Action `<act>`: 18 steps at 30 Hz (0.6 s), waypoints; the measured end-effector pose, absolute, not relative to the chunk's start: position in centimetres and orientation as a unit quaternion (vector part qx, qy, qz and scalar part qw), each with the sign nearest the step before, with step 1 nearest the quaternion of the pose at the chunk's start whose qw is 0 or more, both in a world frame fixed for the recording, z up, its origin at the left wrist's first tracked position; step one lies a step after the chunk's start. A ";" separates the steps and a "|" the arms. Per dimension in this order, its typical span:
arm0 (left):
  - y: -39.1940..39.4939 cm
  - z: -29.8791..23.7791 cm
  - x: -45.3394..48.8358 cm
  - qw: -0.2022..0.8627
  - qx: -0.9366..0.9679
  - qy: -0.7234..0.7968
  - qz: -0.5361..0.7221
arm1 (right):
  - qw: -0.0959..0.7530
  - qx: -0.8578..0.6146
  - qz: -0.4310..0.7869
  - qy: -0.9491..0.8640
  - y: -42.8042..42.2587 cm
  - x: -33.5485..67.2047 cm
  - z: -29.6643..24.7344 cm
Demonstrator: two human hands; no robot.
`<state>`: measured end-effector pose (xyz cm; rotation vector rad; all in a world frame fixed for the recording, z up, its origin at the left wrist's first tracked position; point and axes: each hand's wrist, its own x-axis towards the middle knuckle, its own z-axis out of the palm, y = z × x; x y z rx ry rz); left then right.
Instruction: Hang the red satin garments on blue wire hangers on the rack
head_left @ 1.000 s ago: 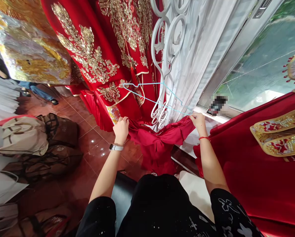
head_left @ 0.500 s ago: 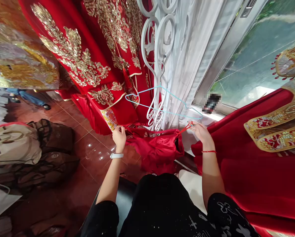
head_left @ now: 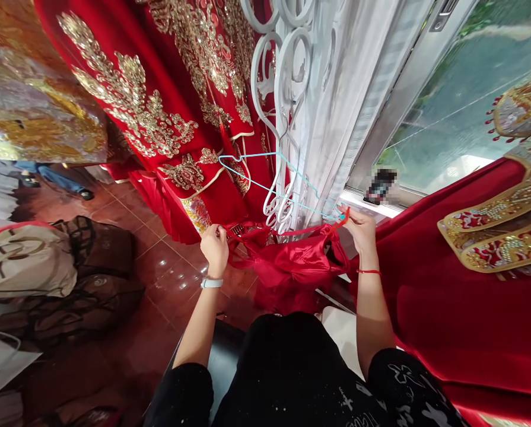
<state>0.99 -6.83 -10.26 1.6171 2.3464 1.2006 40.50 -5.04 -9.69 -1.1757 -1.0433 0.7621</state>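
Note:
A red satin garment with thin straps is stretched between my two hands at waist height. My left hand is closed on its left edge. With bent fingertips, my right hand pinches a thin red strap at the garment's right side, right by the end of a light blue wire hanger. Whether the strap loops over the hanger's end or lies beside it, I cannot tell. The hanger is tilted, its right end lower, and hangs from a white scrolled metal rack.
Red clothes with gold embroidery hang at the left; another embroidered red garment is at the right. Brown bags sit on the red tiled floor. A glass door stands behind. A person's legs show far left.
My right hand has moved left and slightly up with the strap, up to the hanger's right end. The hanger has swung left and tilted. My left hand has barely moved.

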 end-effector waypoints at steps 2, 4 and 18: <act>-7.1 -10.3 1.2 0.101 0.491 0.744 0.442 | 0.637 -0.523 0.306 -0.476 -5.2 39.9 -9.0; -7.4 -10.2 1.3 0.161 0.464 0.719 0.491 | 0.640 -0.537 0.267 -0.479 -5.2 39.0 -8.4; -8.5 -9.3 -1.1 0.359 0.425 0.574 0.601 | 0.557 -0.536 0.232 -0.591 -1.1 36.3 -4.0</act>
